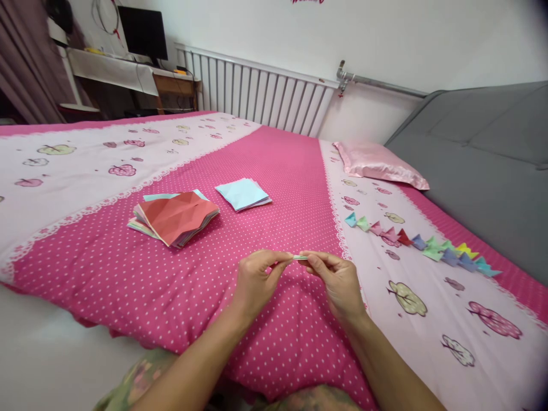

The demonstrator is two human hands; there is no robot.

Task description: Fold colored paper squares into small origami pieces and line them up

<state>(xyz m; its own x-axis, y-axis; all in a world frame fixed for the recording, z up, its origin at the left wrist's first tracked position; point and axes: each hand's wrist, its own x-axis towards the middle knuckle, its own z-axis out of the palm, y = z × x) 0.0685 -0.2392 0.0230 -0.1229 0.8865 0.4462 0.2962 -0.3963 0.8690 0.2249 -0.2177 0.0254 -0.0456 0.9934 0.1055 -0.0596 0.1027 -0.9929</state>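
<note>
Small folded paper, pale green and slim, [300, 257] pinched between both hands above the bed's near edge, a line of folded shapes done beside it.
The left hand [261, 279] and right hand [340, 279] each grip one end between thumb and fingers. Boat-like folded paper shapes in many colours [432, 250] line the bed's headboard side and look finished; the piece in hand seems partway. Flat sheets remain: a neat pale-blue-topped square stack [243, 194] mid-bed, and a loose, creased red-topped stack [177, 217] towards the bed's left edge. The pink polka-dot bedcover [282, 160] has white tree-print bands. A shiny pink pillow [381, 162] lies by the grey padded headboard [475, 137]; a white slatted radiator [257, 94] and black monitor [143, 31] stand beyond the far edge.
</note>
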